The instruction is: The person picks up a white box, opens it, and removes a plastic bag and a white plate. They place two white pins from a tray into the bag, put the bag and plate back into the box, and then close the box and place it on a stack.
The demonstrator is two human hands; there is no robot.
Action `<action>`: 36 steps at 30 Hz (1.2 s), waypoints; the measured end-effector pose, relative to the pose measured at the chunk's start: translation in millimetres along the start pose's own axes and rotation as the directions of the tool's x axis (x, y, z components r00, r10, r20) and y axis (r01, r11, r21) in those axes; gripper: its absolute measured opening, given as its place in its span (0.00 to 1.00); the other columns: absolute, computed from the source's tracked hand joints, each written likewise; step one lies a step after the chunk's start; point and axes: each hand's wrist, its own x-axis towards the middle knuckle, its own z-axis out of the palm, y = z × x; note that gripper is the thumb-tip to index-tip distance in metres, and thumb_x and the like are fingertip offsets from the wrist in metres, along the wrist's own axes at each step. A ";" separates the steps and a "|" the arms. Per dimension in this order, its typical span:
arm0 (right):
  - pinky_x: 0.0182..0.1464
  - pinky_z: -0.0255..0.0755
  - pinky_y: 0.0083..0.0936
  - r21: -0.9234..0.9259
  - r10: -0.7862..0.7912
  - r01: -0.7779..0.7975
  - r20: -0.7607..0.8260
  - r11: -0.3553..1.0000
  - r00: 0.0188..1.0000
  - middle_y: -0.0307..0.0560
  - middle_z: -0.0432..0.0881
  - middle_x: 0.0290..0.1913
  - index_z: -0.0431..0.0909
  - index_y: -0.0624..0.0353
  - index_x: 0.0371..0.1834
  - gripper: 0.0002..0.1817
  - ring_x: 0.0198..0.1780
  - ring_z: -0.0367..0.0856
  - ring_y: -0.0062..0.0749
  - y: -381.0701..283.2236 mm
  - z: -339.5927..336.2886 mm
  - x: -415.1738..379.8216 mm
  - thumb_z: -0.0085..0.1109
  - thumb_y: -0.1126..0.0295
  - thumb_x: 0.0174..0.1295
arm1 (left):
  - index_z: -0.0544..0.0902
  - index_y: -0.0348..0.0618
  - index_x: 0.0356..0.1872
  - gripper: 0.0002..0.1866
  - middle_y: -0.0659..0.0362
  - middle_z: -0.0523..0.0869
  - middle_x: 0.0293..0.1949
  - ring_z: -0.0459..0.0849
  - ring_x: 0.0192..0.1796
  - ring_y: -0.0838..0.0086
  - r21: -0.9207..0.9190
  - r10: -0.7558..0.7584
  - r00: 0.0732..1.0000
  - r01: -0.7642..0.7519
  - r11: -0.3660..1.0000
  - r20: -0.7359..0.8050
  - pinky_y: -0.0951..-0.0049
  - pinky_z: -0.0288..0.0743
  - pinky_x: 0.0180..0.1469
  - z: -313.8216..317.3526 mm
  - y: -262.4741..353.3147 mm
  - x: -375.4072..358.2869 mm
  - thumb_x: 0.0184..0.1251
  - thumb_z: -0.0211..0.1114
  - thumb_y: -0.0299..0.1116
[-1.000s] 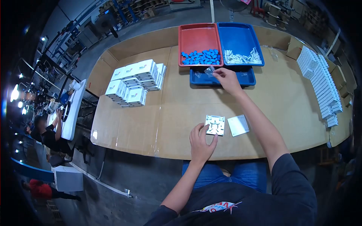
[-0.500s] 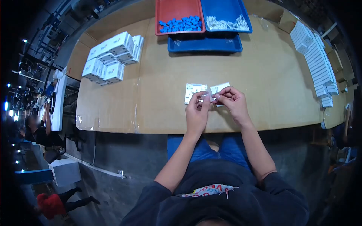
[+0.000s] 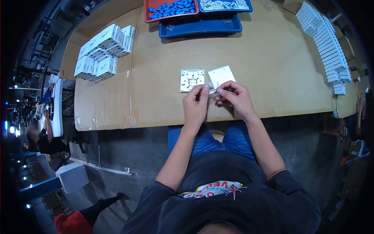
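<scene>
A small clear plastic bag (image 3: 211,87) is pinched between my left hand (image 3: 196,104) and my right hand (image 3: 233,98), near the front edge of the table. Just beyond my fingers lie a white square base with inner ribs (image 3: 191,80) and a plain white cover plate (image 3: 221,75), side by side on the cardboard-covered table (image 3: 156,78). What is inside the bag is too small to tell.
A red tray of blue parts (image 3: 171,7), a blue tray of white parts (image 3: 224,4) and a lower blue tray (image 3: 200,26) sit at the far edge. White boxes (image 3: 103,52) are stacked at the left, rows of white boxes (image 3: 325,39) at the right. Another person sits at the far left (image 3: 41,140).
My right hand took a small clear bag from the far blue tray and brought it close; my left hand left the white base and joined it on the bag. The view tilted down.
</scene>
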 end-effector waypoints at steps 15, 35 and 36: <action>0.35 0.82 0.22 -0.048 -0.097 0.099 0.042 0.994 0.994 0.45 0.86 0.39 0.81 0.68 0.54 0.09 0.31 0.86 0.25 4.8 -2.7 0.4 0.60 0.75 0.76 | 0.87 0.37 0.51 0.13 0.70 0.80 0.30 0.71 0.31 0.88 -0.054 -0.193 0.979 0.197 0.979 0.064 0.83 0.63 0.32 -9.7 13.3 2.2 0.82 0.64 0.37; 0.35 0.90 0.30 0.216 0.218 -0.244 0.140 0.945 0.966 0.45 0.86 0.36 0.81 0.64 0.48 0.08 0.30 0.89 0.26 -1.9 -14.8 1.5 0.67 0.76 0.70 | 0.88 0.41 0.48 0.12 0.72 0.79 0.29 0.69 0.30 0.89 -0.168 -0.214 0.934 0.269 0.948 0.287 0.83 0.61 0.32 -17.8 23.5 4.5 0.82 0.63 0.39; 0.35 0.90 0.30 0.229 0.240 -0.273 0.160 0.934 0.957 0.45 0.86 0.36 0.81 0.64 0.48 0.08 0.30 0.89 0.27 -5.6 -13.7 -0.1 0.67 0.76 0.70 | 0.88 0.41 0.49 0.13 0.72 0.79 0.29 0.69 0.30 0.88 -0.177 -0.203 0.932 0.264 0.948 0.301 0.83 0.61 0.32 -18.9 22.8 4.0 0.83 0.63 0.39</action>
